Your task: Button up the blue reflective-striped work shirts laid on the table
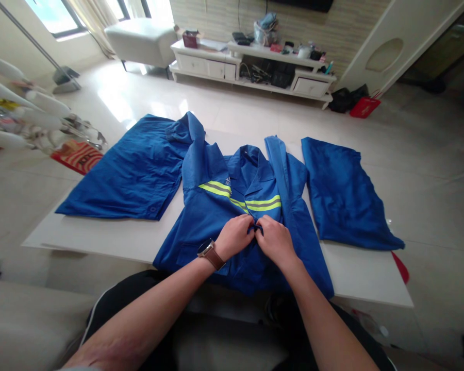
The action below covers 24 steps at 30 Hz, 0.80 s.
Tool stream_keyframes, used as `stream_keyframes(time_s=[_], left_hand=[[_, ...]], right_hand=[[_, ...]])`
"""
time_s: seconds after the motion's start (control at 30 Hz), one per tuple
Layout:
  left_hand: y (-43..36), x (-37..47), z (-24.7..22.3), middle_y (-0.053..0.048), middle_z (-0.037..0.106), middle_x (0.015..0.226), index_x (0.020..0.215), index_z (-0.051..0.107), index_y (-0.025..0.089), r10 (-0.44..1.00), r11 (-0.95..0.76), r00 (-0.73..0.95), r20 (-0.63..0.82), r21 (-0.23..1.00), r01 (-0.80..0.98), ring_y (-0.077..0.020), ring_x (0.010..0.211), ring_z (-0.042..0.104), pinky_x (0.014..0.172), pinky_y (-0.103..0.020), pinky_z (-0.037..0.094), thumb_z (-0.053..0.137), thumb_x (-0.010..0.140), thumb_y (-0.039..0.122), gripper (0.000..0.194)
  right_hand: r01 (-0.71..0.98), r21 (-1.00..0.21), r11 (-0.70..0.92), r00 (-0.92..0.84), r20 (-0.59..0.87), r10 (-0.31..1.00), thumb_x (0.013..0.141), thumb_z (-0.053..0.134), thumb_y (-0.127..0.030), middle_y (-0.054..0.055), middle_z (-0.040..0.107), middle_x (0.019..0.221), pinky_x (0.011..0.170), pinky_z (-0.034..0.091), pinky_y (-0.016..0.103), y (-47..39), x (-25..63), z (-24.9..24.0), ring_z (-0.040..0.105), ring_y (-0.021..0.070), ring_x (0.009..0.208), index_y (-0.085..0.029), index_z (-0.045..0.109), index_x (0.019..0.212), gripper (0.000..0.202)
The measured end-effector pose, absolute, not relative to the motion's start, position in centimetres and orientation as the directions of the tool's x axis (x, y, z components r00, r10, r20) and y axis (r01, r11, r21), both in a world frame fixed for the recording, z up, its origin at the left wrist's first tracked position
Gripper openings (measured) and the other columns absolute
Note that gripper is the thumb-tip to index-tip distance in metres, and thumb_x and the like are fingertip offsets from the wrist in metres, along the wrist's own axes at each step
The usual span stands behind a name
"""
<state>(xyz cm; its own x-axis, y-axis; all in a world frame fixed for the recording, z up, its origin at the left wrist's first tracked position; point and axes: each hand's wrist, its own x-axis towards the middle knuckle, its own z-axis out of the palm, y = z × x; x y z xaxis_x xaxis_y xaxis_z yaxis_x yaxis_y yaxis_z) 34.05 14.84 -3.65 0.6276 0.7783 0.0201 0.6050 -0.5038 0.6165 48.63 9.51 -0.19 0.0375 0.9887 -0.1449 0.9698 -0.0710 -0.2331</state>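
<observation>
A blue work jacket [204, 221] with yellow and grey reflective stripes lies front up on the white table, its collar pointing away from me. At the middle of its front, just below the stripes, my left hand [237, 234] and my right hand [272, 237] meet. Both hands are closed, with fingertips pinching the jacket's front edges together. The fingers hide the exact spot they grip, so a button cannot be made out. The jacket's sleeves are folded in along its sides, and its lower hem hangs at the near table edge.
Folded blue garments lie on both sides, one on the left [127, 170] and one on the right [344, 196]. They rest on the white table [371, 273]. Beyond stand a white TV cabinet [201, 64] and a pale bench [145, 41]. A cluttered rack [34, 113] is at left.
</observation>
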Motion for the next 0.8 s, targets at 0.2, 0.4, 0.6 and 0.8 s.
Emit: stream_keyframes(time_s=[0.2, 0.4, 0.6, 0.8], left_hand=[[14.89, 33.84, -3.6, -0.004, 0.067, 0.088, 0.084, 0.059, 0.019, 0.776, -0.513, 0.63, 0.025, 0.607, 0.608, -0.0181, 0.08, 0.061, 0.071, -0.029, 0.043, 0.057, 0.09, 0.016, 0.007], [14.86, 33.9, -3.9, -0.004, 0.068, 0.09, 0.086, 0.059, 0.019, 0.761, -0.532, 0.648, 0.023, 0.592, 0.605, -0.0188, 0.083, 0.063, 0.073, -0.029, 0.044, 0.056, 0.092, 0.017, 0.007], [14.86, 33.92, -3.47, -0.005, 0.07, 0.094, 0.089, 0.062, 0.02, 0.777, -0.506, 0.63, -0.012, 0.583, 0.635, -0.0192, 0.085, 0.065, 0.073, -0.029, 0.045, 0.056, 0.092, 0.02, 0.007], [14.91, 33.75, -3.12, -0.002, 0.074, 0.1, 0.096, 0.066, 0.023, 0.809, -0.453, 0.584, -0.07, 0.559, 0.695, -0.0203, 0.091, 0.068, 0.074, -0.029, 0.046, 0.058, 0.094, 0.025, 0.009]], right_hand=[[0.979, -0.198, -0.041, 0.013, -0.143, 0.99, 0.1, 0.049, -0.022, 0.003, 0.067, 0.101, 0.071, 0.034, 0.029, 9.48, 48.38, -0.12, 0.064, 0.0163, 0.09, -0.021, 0.064, 0.095, 0.016], [0.982, -0.189, -0.011, -0.022, -0.172, 0.985, 0.102, 0.051, -0.026, 0.004, 0.067, 0.101, 0.071, 0.035, 0.028, 9.5, 48.65, -0.15, 0.064, 0.016, 0.09, -0.021, 0.065, 0.093, 0.018], [0.983, -0.186, -0.008, -0.02, -0.145, 0.989, 0.101, 0.051, -0.026, 0.003, 0.068, 0.1, 0.069, 0.034, 0.028, 9.38, 48.71, -0.16, 0.064, 0.0157, 0.088, -0.021, 0.066, 0.094, 0.017], [0.982, -0.188, -0.03, 0.003, -0.139, 0.99, 0.101, 0.049, -0.025, 0.003, 0.068, 0.099, 0.069, 0.034, 0.028, 9.25, 48.49, 0.0, 0.064, 0.0156, 0.087, -0.021, 0.065, 0.094, 0.018]])
